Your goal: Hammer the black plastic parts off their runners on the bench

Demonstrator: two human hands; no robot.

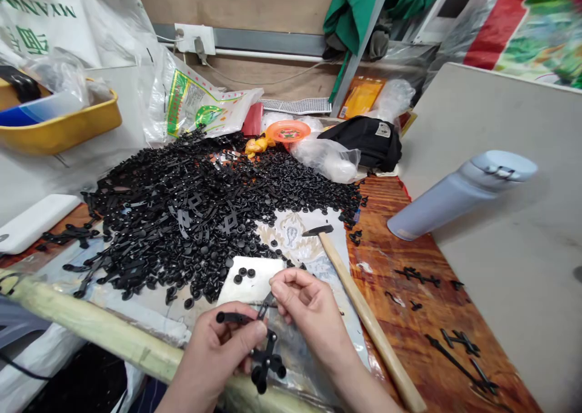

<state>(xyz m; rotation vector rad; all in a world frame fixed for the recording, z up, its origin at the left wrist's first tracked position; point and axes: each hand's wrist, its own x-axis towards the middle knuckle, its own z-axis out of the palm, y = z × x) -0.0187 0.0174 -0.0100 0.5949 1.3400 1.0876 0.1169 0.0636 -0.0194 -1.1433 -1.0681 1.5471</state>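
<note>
Bright, even indoor light falls from above with soft, short shadows. The pale blue cylindrical flask (459, 193) casts a faint shadow on the grey board behind it. The glossy reddish wooden bench (404, 261) shows mild glare. Wide-angle distortion bends the edges; the corners are slightly soft, the centre sharp.
</note>
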